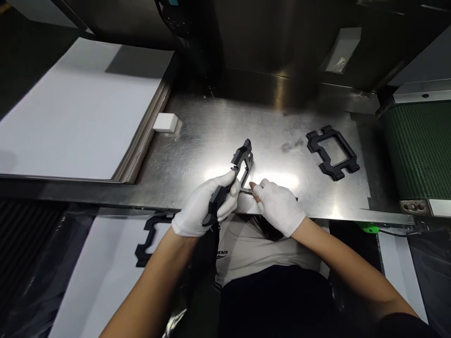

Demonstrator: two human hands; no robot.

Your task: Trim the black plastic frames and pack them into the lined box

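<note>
My left hand [199, 206], in a white glove, is closed around a black plastic frame [240, 156] and holds it tilted on edge above the front of the metal table. My right hand [278, 206], gloved with at least one bare fingertip, grips a slim knife [246, 191]. Its metal blade points left and meets or nearly meets the frame's inner edge; exact contact is hard to make out. Most of the knife's handle is hidden in my fingers. A second black plastic frame [326, 167] of similar shape lies flat on the table to the right.
A thick stack of white sheets [81, 108] lies at the left, beside a small white block [165, 122]. Green ribbed conveyor belt [419, 145] runs at the right. Below the metal table [197, 150], another black frame [143, 256] rests on a white sheet, partly behind my left forearm.
</note>
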